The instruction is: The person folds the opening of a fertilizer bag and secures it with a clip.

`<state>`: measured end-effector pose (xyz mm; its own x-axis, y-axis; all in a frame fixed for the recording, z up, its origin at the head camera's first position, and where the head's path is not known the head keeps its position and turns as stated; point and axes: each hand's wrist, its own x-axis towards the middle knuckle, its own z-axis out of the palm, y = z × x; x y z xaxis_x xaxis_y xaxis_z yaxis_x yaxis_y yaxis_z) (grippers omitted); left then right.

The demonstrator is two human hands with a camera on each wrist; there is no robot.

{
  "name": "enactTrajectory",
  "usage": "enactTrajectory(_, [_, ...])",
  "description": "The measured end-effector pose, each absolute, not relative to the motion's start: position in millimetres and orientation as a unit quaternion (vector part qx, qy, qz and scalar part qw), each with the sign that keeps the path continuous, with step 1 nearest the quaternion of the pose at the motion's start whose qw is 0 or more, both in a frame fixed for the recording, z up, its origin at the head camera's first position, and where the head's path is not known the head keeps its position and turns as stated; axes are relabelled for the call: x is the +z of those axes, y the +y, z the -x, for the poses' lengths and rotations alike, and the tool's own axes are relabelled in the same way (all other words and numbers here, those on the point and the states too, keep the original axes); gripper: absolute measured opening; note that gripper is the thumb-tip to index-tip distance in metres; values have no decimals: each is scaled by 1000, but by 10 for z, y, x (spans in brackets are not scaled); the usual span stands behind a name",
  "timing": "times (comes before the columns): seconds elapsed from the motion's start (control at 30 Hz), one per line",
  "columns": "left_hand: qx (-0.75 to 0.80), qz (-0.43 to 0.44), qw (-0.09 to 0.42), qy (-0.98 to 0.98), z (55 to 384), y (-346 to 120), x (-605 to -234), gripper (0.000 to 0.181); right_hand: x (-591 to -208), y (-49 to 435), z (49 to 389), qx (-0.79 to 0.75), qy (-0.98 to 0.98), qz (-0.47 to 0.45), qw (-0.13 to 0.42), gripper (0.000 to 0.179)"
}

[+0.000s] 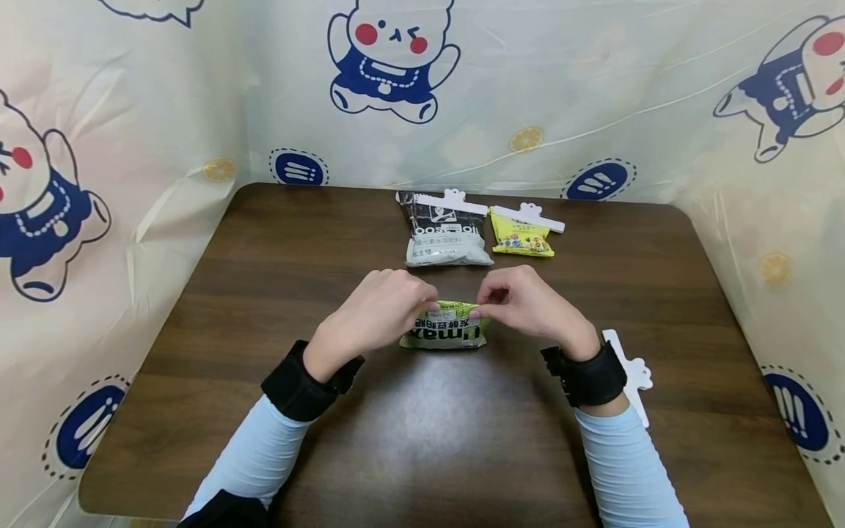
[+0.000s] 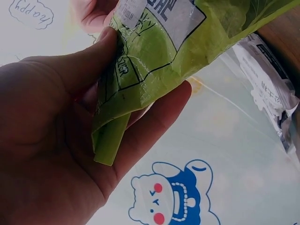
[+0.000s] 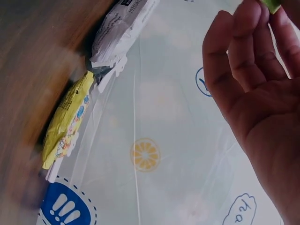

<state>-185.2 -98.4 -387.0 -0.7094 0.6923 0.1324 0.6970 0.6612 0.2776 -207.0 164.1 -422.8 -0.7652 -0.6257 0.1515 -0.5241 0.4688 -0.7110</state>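
Between both hands is a green printed plastic bag (image 1: 445,336), its top edge folded over. My left hand (image 1: 386,304) pinches the folded edge at its left end, thumb on the near side and fingers behind, as the left wrist view shows with the green bag (image 2: 154,61) across the fingers. At the other end of the fold, my right hand (image 1: 528,302) pinches the top right corner between thumb and fingertips. In the right wrist view only a small green corner of the bag (image 3: 272,4) shows at the fingertips of the right hand (image 3: 267,93).
Behind the hands lie a black and grey bag (image 1: 449,238) and a smaller yellow bag (image 1: 521,236), each with a white sealing clip along its top. Another white sealing clip (image 1: 634,374) lies by the right wrist. A patterned curtain (image 1: 502,88) surrounds the wooden table (image 1: 409,447).
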Motion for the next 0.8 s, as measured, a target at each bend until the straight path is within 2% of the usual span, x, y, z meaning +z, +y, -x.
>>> enactTrajectory(0.63, [-154,383,-3,-911,1863,-972,-3853,26,-4218,1486,2034,-414,838,351,62,9])
enactTrajectory(0.8, [-163,388,0,-907,1870,-1009,-3832,15,-4233,1463,2023,-424,831,358,43,12])
